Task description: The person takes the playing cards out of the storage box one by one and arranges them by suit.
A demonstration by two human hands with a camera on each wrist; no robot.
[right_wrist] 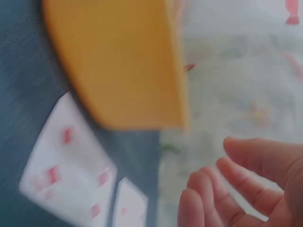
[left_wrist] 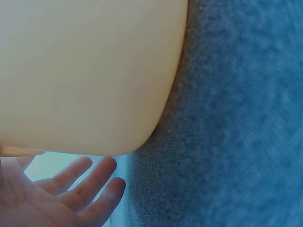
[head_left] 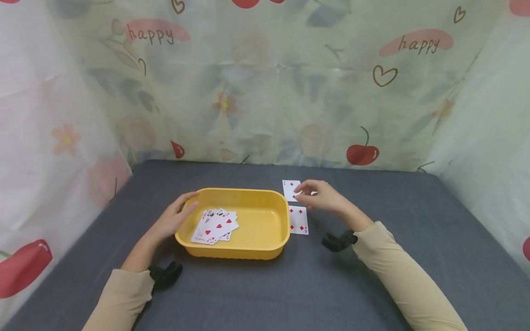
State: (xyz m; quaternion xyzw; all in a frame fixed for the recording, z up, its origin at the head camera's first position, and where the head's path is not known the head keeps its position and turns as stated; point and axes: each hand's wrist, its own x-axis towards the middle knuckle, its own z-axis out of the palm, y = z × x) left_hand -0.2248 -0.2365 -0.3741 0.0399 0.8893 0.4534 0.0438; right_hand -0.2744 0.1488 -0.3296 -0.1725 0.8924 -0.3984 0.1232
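Right hand point(head_left: 323, 196): fingers loosely bent, nothing held. Left hand point(head_left: 174, 215): fingers outstretched, rested at one yellow tray point(head_left: 233, 253). Beside it, on the bench point(head_left: 256, 294): far card point(head_left: 288, 187), near card point(head_left: 299, 220), both diamonds; the latter could be pinned were the tray nudged. Card pile point(head_left: 216, 226) within: shown by head view only.

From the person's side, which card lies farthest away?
The diamond card partly hidden by the right hand; the other outside card lies nearer, as do the cards in the tub.
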